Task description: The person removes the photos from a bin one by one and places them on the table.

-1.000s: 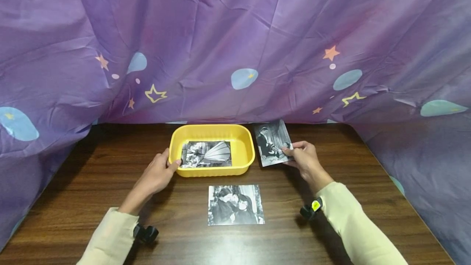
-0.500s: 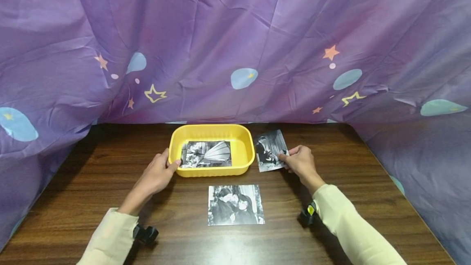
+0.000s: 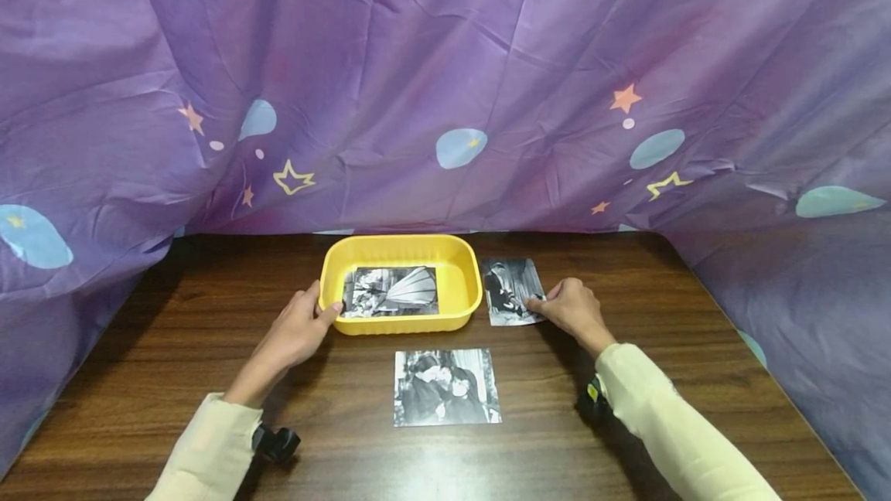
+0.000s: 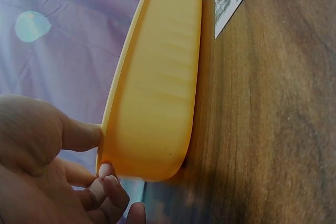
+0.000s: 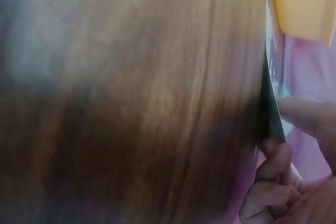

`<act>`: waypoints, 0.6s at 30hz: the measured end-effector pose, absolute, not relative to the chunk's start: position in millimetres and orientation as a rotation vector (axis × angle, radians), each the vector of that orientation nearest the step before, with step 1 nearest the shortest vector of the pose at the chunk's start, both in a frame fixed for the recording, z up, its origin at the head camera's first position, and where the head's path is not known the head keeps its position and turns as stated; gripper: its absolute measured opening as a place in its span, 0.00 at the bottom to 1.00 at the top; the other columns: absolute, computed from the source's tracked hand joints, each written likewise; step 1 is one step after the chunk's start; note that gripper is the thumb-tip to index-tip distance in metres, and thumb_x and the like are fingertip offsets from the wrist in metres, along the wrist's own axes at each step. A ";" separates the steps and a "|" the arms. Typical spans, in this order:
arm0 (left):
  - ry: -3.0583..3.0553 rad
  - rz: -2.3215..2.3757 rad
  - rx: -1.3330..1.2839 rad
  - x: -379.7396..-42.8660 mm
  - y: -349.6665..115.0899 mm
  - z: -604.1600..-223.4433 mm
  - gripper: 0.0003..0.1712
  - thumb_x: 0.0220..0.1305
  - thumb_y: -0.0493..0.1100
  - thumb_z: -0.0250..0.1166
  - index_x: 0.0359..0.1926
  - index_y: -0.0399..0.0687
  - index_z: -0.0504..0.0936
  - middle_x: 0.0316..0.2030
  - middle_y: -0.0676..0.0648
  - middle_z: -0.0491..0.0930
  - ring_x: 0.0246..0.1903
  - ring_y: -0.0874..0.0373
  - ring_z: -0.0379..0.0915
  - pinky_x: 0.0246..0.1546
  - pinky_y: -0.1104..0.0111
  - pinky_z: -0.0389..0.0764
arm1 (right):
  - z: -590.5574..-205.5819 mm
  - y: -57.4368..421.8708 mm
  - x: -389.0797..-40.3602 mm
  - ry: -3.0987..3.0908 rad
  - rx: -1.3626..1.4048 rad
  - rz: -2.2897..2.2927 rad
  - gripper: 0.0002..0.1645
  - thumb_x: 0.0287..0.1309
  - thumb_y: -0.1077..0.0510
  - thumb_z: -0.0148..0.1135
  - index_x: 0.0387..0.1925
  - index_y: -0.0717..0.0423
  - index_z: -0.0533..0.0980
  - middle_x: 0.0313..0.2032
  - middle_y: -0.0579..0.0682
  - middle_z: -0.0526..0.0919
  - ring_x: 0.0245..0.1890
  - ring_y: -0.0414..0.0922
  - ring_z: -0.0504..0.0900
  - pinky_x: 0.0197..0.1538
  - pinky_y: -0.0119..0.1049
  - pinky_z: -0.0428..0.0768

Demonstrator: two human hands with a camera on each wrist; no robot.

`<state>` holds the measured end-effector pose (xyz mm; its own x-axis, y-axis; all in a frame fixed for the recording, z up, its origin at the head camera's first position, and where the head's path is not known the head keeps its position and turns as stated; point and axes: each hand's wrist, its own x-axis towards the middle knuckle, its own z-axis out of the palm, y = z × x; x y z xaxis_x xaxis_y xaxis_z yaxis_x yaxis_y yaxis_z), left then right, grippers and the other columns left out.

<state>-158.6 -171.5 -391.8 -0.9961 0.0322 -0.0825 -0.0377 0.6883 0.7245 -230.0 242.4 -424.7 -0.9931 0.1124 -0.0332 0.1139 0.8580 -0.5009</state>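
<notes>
My left hand (image 3: 295, 328) grips the near left corner of a yellow plastic tray (image 3: 455, 319), thumb over the rim and fingers curled against the outside wall, as the left wrist view shows. Black-and-white photos (image 3: 393, 291) lie inside the tray, toward its left. Just right of the tray, my right hand (image 3: 574, 311) pinches the near right corner of another black-and-white photo (image 3: 508, 284). In the right wrist view that photo (image 5: 271, 95) bends up at the pinched corner, its far end low at the wood.
A further black-and-white photo (image 3: 447, 387) of people huddled together lies flat in front of the tray. The brown wooden table (image 3: 348, 454) backs onto a purple curtain (image 3: 390, 83) with stars. Each wrist wears a small black camera (image 3: 277, 443).
My right hand has lowered the pinched photo toward the table beside the tray, and the photo now lies flatter. The left hand and the tray have stayed where they were.
</notes>
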 end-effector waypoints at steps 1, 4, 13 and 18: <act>2.804 1.204 -0.006 -158.4 -171.4 -391.8 0.32 0.78 0.46 0.54 0.73 0.33 0.59 0.41 0.40 0.67 0.41 0.45 0.66 0.43 0.53 0.69 | -424.6 242.7 -230.3 3.021 0.185 -0.806 0.25 0.48 0.40 0.76 0.25 0.59 0.81 0.32 0.59 0.85 0.38 0.60 0.83 0.43 0.55 0.78; 2.803 1.202 -0.010 -158.4 -171.2 -392.0 0.32 0.78 0.46 0.54 0.73 0.33 0.60 0.41 0.40 0.67 0.41 0.45 0.66 0.43 0.53 0.69 | -424.5 244.3 -231.2 3.006 0.173 -0.780 0.25 0.49 0.39 0.75 0.25 0.58 0.82 0.34 0.60 0.86 0.38 0.60 0.83 0.43 0.56 0.78; 2.823 1.198 0.016 -158.3 -171.6 -392.0 0.30 0.77 0.45 0.54 0.71 0.32 0.62 0.40 0.40 0.67 0.41 0.45 0.66 0.44 0.52 0.69 | -424.8 247.5 -230.2 3.002 0.169 -0.713 0.27 0.49 0.35 0.75 0.26 0.55 0.82 0.34 0.57 0.85 0.37 0.57 0.82 0.42 0.55 0.78; 2.826 1.188 0.021 -158.4 -172.0 -392.1 0.33 0.77 0.45 0.54 0.73 0.29 0.58 0.40 0.40 0.67 0.41 0.45 0.67 0.43 0.53 0.69 | -425.4 247.6 -230.1 3.028 0.152 -0.697 0.27 0.49 0.35 0.75 0.26 0.54 0.82 0.34 0.58 0.85 0.37 0.59 0.82 0.39 0.56 0.78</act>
